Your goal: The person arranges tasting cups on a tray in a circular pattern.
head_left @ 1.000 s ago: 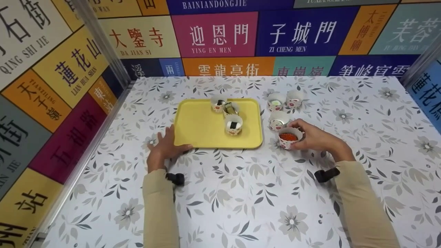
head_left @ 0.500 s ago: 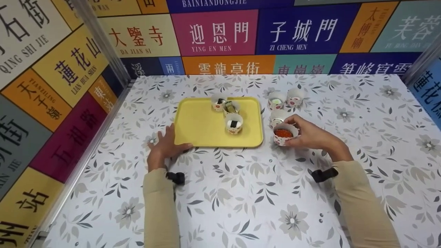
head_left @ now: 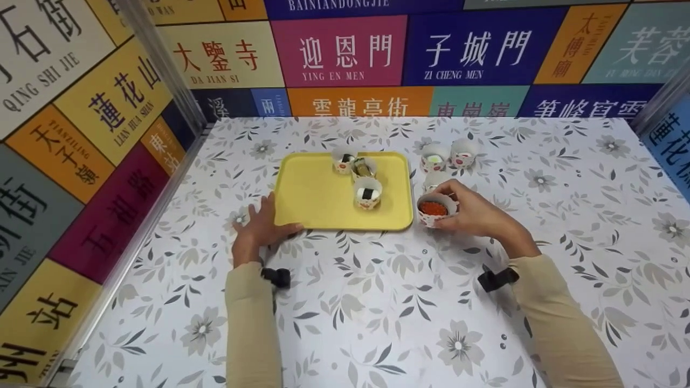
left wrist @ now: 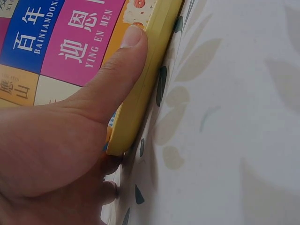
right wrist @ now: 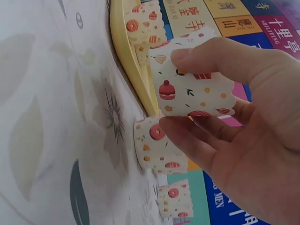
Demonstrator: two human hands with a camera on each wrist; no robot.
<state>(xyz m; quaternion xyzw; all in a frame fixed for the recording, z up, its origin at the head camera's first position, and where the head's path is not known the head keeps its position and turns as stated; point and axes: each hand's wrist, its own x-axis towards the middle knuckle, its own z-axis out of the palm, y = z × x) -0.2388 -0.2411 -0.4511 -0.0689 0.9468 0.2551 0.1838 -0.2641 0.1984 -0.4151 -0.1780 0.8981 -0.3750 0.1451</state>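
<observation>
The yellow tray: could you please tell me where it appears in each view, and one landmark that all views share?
Head: the yellow tray lies slightly above the centre.
Left wrist: its rim slants from the top edge, right of centre, down to lower left of centre.
Right wrist: its rim curves down from the top edge, left of the held paper cup.
Shared landmark: the flower-print tablecloth, in all three.

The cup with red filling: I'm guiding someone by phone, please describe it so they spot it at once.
On the flower-patterned table, find the yellow tray, then look just past its right edge. There, the person's right hand pinches a patterned cup. Unlike the other cups, it is held in fingers and shows an orange-red filling.
</observation>
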